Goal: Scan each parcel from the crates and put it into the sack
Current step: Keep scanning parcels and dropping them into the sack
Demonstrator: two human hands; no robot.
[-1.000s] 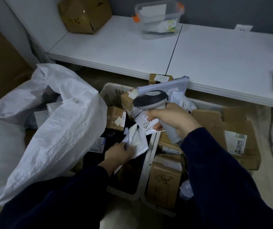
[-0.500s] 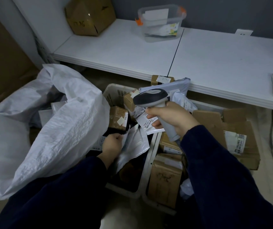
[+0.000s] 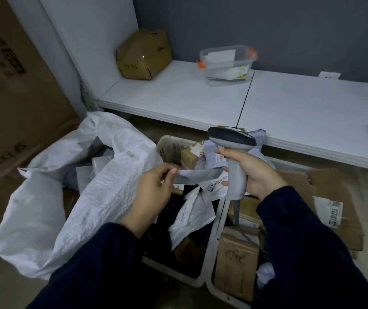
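My left hand (image 3: pixel 154 186) pinches the edge of a flat grey mailer parcel (image 3: pixel 197 176) and holds it up above the left crate (image 3: pixel 197 279). My right hand (image 3: pixel 254 172) grips the handle of a grey barcode scanner (image 3: pixel 234 150), whose dark head sits just above the parcel. The big white woven sack (image 3: pixel 89 197) lies open at the left with several parcels inside. The left crate holds white mailers (image 3: pixel 192 217) and small boxes. The right crate (image 3: pixel 218 295) holds brown cardboard parcels (image 3: pixel 236 262).
A white low table (image 3: pixel 290 108) runs behind the crates, bearing a brown box (image 3: pixel 142 54) and a clear plastic tub (image 3: pixel 226 63). A large cardboard carton (image 3: pixel 11 85) stands at the left. Flattened cardboard (image 3: pixel 334 197) lies to the right of the crates.
My left hand has lifted the grey mailer out of the left crate up to the scanner. The scanner hand has stayed about level while my view tilted upward.
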